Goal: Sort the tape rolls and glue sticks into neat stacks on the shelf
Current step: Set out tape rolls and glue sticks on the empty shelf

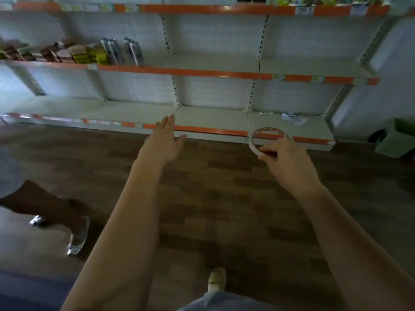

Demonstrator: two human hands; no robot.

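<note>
— Where do we find the tape roll (pixel 268 140)?

— In our right hand (pixel 286 160), out in front of the bottom shelf (pixel 208 117), level with its orange front edge and well right of our left hand (pixel 164 142).

— Which way does the ring face?

— It lies nearly flat, its open centre facing up and a little toward us; through it we see the shelf edge. It is a thin ring, so it has no long axis to speak of.

— How do we hold it?

— Our right thumb and fingers pinch its near rim. Our left hand is released, fingers straight, reaching toward the shelf, gripping nothing.

— Anything on that shelf?

— Crumpled paper (pixel 292 118) at the far right.
</note>
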